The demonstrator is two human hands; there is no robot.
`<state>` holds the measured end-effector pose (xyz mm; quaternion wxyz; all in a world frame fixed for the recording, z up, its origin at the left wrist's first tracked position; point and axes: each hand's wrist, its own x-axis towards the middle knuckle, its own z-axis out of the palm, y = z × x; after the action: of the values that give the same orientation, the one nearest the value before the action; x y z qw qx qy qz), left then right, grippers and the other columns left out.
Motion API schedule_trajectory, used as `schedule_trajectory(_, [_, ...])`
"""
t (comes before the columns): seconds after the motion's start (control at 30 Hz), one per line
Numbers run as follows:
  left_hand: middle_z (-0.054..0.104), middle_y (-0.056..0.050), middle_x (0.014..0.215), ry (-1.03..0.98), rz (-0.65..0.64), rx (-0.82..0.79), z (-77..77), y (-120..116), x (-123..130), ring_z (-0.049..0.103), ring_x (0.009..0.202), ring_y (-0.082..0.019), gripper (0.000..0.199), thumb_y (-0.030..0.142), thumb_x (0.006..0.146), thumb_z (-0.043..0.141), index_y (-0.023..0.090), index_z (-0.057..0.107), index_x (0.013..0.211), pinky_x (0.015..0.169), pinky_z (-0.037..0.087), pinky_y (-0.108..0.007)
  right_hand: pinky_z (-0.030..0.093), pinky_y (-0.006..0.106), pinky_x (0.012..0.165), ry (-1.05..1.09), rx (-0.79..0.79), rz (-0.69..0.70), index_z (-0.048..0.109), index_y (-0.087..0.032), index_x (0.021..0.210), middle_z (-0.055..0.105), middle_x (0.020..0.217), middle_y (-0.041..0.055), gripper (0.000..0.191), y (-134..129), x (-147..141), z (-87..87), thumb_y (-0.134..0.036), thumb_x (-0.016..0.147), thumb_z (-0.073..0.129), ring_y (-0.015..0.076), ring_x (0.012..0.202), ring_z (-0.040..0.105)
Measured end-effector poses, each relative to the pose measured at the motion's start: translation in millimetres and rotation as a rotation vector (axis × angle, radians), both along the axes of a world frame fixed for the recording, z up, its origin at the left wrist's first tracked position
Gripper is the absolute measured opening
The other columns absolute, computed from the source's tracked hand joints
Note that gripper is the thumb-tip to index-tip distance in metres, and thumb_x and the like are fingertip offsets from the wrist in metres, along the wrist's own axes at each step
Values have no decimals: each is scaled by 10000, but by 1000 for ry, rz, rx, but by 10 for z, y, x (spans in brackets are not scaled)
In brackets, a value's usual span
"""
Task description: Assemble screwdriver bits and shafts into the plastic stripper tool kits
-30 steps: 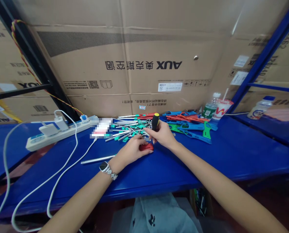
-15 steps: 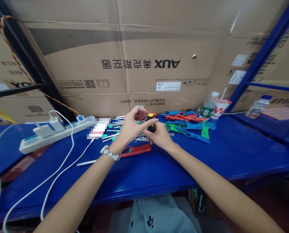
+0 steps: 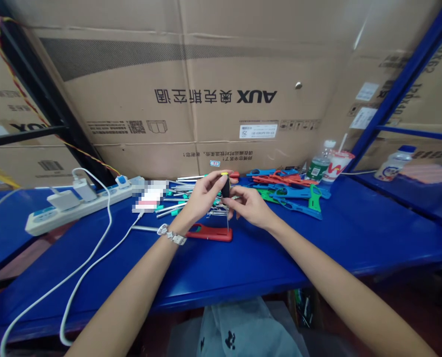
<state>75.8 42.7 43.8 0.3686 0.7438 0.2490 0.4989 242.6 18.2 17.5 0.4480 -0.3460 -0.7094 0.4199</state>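
A screwdriver (image 3: 226, 186) with a black handle and yellow cap stands nearly upright, gripped near the top of its handle by my left hand (image 3: 203, 197). My right hand (image 3: 251, 206) closes its fingers around the lower handle and upper shaft. The thin shaft drops to the right end of a red long-nosed gas lighter (image 3: 209, 233), which lies flat on the blue table (image 3: 280, 258). The lighter's metal tube points left, partly covered by my left wrist. Whether a screw sits under the tip is too small to tell.
Behind my hands lie metal tubes with green ends (image 3: 172, 208). Blue, red and green lighter casings (image 3: 295, 193) are piled at right, beside a bottle (image 3: 317, 166) and a cup (image 3: 340, 166). A phone (image 3: 153, 196), power strip (image 3: 87, 201) and white cables occupy the left.
The screwdriver's handle has shifted slightly left, and its shaft now shows against the lighter. The lighter has turned, lowering its right end. My right hand's fingers have loosened a little.
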Motion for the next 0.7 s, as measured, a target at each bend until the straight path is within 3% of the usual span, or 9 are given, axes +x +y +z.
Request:
schedule_trajectory(0.17, [740,-79,988,63,73,69,-31,-80,8,683,849,-189,306,448,952,608,190,691,1094,712,554,-294,545,273,483,48,21,19,506,-219,872,684,813,0,347,-67,-21,-5,-471,845,741,146,530,685])
schedule_trajectory(0.3, [731,-80,1010,234,64,135,-100,-137,-247,676,884,-204,283,418,932,635,193,667,1100,781,549,-346,550,274,463,67,22,19,510,-236,949,676,832,-7,355,-75,16,-18,-476,840,748,146,526,681])
schedule_trajectory(0.47, [709,-82,1030,680,50,221,-238,-284,-636,652,963,-261,360,463,808,780,205,698,1045,866,512,-418,512,264,415,69,-51,36,502,-249,1021,706,759,-6,327,-75,30,-7,-435,867,722,153,480,659])
schedule_trajectory(0.57, [696,-71,985,839,28,260,-317,-332,-697,633,936,-260,280,446,835,758,221,725,998,854,482,-411,504,269,416,72,-42,34,514,-250,1039,699,738,-6,319,-78,11,-19,-404,863,731,162,477,660])
schedule_trajectory(0.7, [672,-57,895,882,59,268,-348,-340,-631,607,848,-235,235,437,847,743,207,719,890,791,453,-374,514,272,444,56,10,3,524,-260,1253,687,821,-2,486,-75,1,-47,-382,844,757,139,493,643])
